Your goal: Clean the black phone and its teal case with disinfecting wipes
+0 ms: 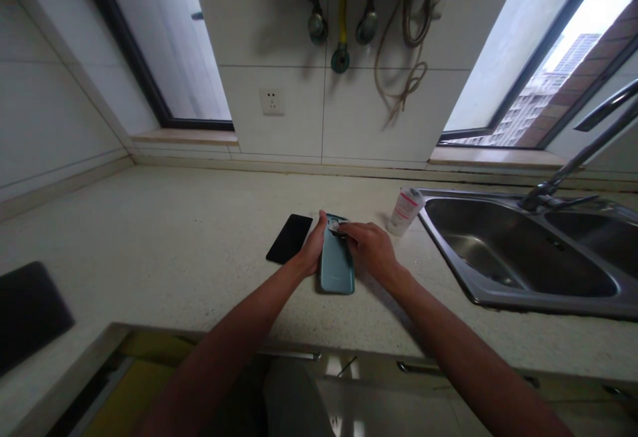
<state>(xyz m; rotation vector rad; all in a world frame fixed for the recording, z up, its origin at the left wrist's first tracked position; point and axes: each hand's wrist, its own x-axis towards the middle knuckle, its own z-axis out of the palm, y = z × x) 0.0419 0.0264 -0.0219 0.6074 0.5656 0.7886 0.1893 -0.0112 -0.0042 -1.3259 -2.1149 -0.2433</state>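
The left hand (312, 250) clasps a pale teal, rectangular phone case (337, 267) over the speckled cream table (199, 224). The right hand (373, 244), fingers curled, partly hides a small whitish piece (333, 226) at the case's upper end; whether pinched, I cannot tell.

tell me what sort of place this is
Probably a kitchen: a double-bowl steel sink with a tap is set into the pale countertop, and a yellow pipe runs down the wall.
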